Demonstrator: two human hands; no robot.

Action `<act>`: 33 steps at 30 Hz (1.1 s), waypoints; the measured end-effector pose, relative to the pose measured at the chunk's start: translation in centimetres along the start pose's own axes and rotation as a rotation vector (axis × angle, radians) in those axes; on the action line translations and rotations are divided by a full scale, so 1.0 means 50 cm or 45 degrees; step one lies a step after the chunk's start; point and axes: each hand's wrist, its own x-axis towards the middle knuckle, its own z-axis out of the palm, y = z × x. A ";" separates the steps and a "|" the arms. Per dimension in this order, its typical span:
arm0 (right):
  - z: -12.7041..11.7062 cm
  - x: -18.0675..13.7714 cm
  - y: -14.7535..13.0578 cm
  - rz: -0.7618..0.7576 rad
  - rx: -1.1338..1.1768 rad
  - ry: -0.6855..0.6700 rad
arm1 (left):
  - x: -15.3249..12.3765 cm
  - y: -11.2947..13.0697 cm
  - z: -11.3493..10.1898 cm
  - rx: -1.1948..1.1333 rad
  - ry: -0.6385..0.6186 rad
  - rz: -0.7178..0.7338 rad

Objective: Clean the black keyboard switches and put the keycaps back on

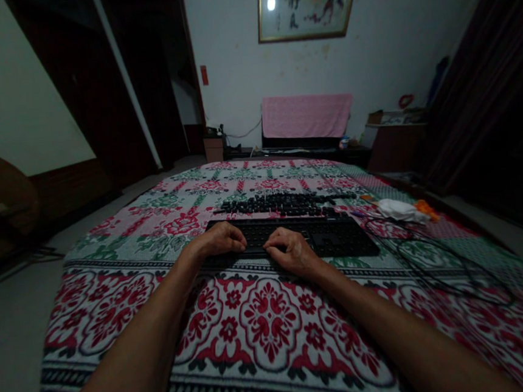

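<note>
A black keyboard point(348, 243), its key area largely stripped of keycaps, lies flat on a patterned cloth. My left hand point(223, 238) rests over its left part, fingers curled and pressed together at the front rows. Just to the right, my right hand point(289, 250) is closed too, thumb and forefinger pinched at the front edge. A dark strip, perhaps a space bar, shows between the two sets of fingertips. It is too dim to make out what the fingers hold. Behind the keyboard, many loose black keycaps point(285, 204) lie in a heap.
The red, white and green cloth point(270, 317) covers the whole broad surface. To the right lie a black cable point(450, 265) in loose loops and a white bundle point(399, 210) with orange parts. A pink cloth point(307, 116) hangs over something by the far wall.
</note>
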 end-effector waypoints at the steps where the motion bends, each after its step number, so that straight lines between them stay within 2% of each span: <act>1: 0.001 -0.002 0.000 -0.010 -0.011 0.012 | -0.001 0.003 0.000 0.001 0.005 -0.006; 8: 0.010 -0.006 0.007 -0.063 -0.054 0.061 | -0.002 0.007 0.000 0.014 0.019 -0.016; 14: 0.006 -0.009 0.000 -0.091 -0.151 0.015 | 0.000 0.004 0.000 0.054 0.015 -0.030; 21: 0.000 -0.009 -0.011 -0.105 -0.158 -0.007 | 0.014 0.035 -0.016 0.170 -0.093 -0.102; 23: -0.005 -0.007 -0.005 -0.089 -0.132 0.008 | 0.030 0.049 -0.019 0.268 -0.011 -0.091; 27: -0.030 -0.005 0.028 -0.005 -0.154 0.127 | 0.074 0.068 -0.005 0.513 0.422 0.028; 29: -0.043 -0.005 0.047 0.058 -0.202 0.175 | 0.095 0.071 0.009 0.552 0.465 0.090; 33: -0.049 -0.009 0.067 0.118 -0.253 0.178 | 0.128 0.071 0.034 0.534 0.389 0.142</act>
